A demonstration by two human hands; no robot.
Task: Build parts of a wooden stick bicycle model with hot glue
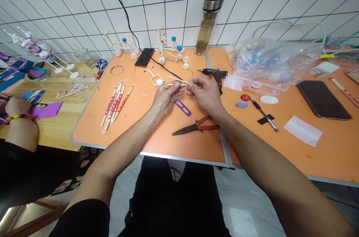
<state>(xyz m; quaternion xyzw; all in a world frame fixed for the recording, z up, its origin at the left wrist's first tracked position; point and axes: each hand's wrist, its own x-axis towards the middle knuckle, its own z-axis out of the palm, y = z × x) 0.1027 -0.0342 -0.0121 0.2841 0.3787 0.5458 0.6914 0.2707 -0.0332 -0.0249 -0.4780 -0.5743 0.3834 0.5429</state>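
Note:
My left hand and my right hand meet over the orange table, thumbs and fingers pinched. Between them are two thin pieces of wooden chopstick, one slanting above the other; the fingertips hide their joining ends. Just below my hands lie a purple thread snipper and long-nose pliers with reddish handles. Behind my left hand is a small stick frame with a white wheel. A black glue gun rests behind my right hand. Wrapped chopsticks lie to the left.
Stick models with wheels stand at the back beside a phone and a tea bottle. Rightward are a plastic bag, bottle caps, a pen and another phone. Another person's hand works at the left table.

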